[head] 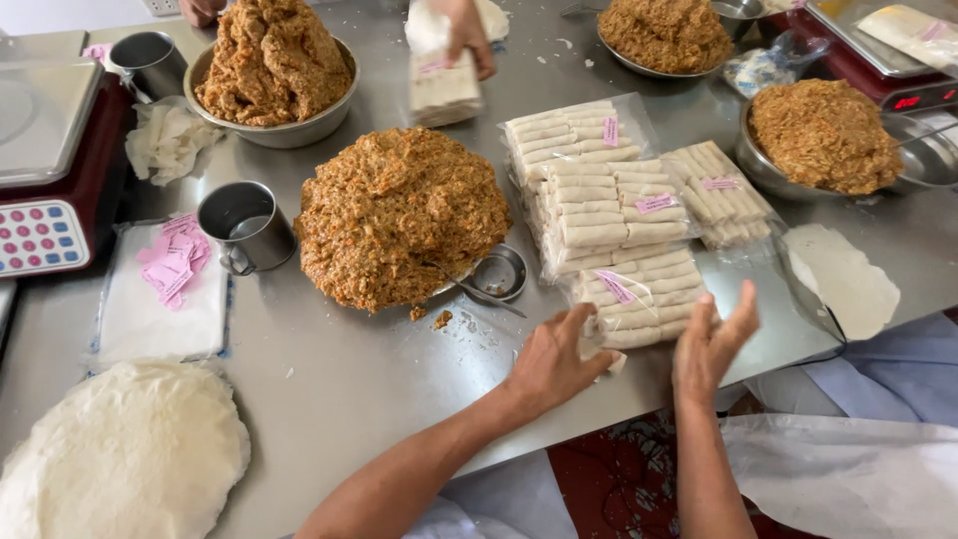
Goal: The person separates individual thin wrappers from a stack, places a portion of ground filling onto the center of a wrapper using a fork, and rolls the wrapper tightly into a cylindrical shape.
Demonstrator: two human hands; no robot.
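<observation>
My left hand (551, 357) rests on the steel table (349, 389), fingers touching the near end of a clear bag of white spring rolls (639, 295) with a pink label. My right hand (711, 341) hovers just right of that bag, fingers spread, holding nothing. Beyond it lie more bagged rolls (599, 205) stacked together. A large mound of orange-brown filling (399, 215) sits left of the bags, with a small metal cup (499, 271) and spoon at its edge.
Another person's hand (464, 35) holds a bag of rolls at the far edge. Bowls of filling (274, 65) (823, 135) (664, 35), a metal mug (244, 228), pink labels (172, 260), round wrappers (120, 459) (846, 279) and a scale (45, 150) surround the work area.
</observation>
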